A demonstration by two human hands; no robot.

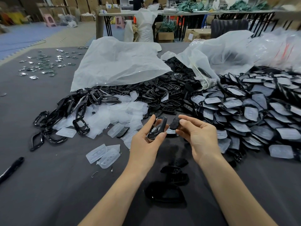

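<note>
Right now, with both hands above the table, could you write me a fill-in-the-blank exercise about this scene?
1. The left hand holds exactly ____ glossy black frame.
2. The right hand pinches a small button pad whose colour is ____.
3. The black pen lies on the table to the ____ of both hands.
4. The pile of pieces with pale pads fitted spreads along the table's ____ side.
Missing words: one; black; left; right.

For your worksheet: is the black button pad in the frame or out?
Out: right hand pinches the button pad beside the frame in the left hand.
</note>
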